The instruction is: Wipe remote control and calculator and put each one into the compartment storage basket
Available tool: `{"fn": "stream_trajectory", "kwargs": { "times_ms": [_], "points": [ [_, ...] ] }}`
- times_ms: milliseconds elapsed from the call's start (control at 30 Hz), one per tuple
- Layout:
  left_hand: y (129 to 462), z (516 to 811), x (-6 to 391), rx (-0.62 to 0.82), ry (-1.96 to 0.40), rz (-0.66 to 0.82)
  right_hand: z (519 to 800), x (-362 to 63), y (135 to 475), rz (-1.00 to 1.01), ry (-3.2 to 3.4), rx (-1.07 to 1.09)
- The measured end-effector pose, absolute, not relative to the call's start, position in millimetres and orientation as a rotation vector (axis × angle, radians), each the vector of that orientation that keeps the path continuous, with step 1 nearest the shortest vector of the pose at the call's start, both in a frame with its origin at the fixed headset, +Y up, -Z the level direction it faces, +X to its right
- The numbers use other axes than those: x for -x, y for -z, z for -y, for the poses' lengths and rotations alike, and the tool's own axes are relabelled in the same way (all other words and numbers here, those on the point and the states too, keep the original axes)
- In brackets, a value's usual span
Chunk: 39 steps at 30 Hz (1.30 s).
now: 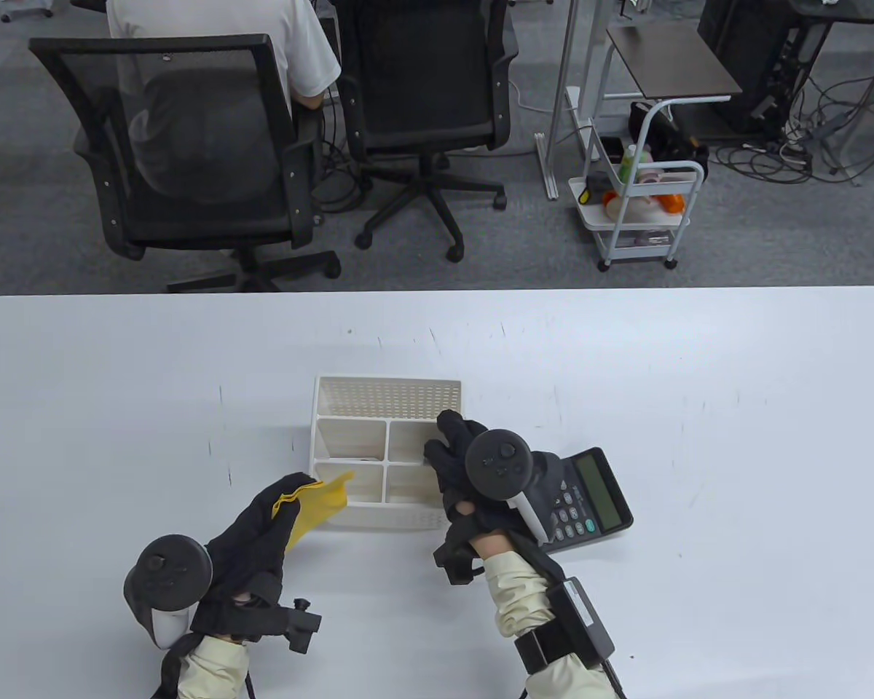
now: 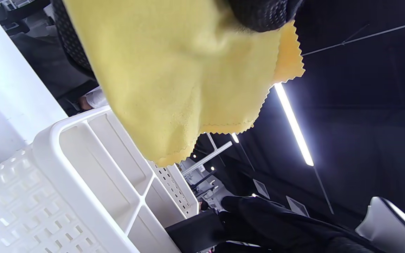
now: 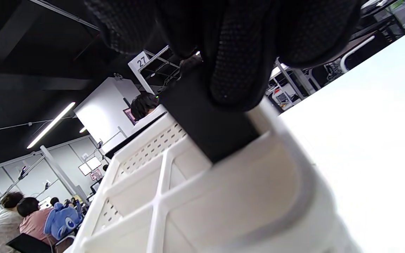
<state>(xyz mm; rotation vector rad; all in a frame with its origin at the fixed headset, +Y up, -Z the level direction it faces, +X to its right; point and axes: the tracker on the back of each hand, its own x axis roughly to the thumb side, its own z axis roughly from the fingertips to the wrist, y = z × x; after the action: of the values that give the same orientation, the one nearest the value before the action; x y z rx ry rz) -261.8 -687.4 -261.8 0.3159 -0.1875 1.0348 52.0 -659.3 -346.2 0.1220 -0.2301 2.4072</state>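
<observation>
The white compartment basket [image 1: 313, 437] stands mid-table. My right hand [image 1: 446, 445] hovers over its right-hand compartments and grips a black remote control [image 3: 209, 130], whose lower end dips inside the basket [image 3: 223, 196]. From above the hand hides the remote. The remote [image 2: 193, 228] also shows beyond the basket wall [image 2: 65, 182] in the left wrist view. A black calculator [image 1: 590, 502] lies flat on the table just right of the basket, partly under my right wrist. My left hand [image 1: 269, 528] is at the basket's front left corner, pinching a yellow cloth [image 1: 322, 502] [image 2: 188, 80].
The white table [image 1: 699, 408] stretches wide on both sides of the basket. Past its far edge are two black office chairs [image 1: 189, 160], one with a seated person, and a small white cart [image 1: 644, 211].
</observation>
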Motion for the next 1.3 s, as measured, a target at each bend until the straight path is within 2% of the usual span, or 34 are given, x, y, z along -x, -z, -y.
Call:
{"fn": "stream_trajectory", "kwargs": {
  "times_ms": [133,267,533,900,1200,1300],
  "points": [
    [260,687,256,-0.316,-1.004,0.208,645,-79,337,0.296,-2.489,-0.059],
    [260,687,253,-0.309,-1.002,0.216,646,-110,330,0.286,-2.567,0.068],
    [260,688,250,-0.288,-1.03,0.227,689,-169,327,0.094,-2.769,0.365],
    [260,690,250,-0.289,-1.013,0.232,737,-200,335,-0.172,-2.726,0.564],
    [260,691,249,-0.288,-1.0,0.229,758,-217,347,-0.239,-2.661,0.677],
    [260,692,249,-0.284,-0.996,0.227,759,-221,348,-0.204,-2.655,0.703]
  ]
}}
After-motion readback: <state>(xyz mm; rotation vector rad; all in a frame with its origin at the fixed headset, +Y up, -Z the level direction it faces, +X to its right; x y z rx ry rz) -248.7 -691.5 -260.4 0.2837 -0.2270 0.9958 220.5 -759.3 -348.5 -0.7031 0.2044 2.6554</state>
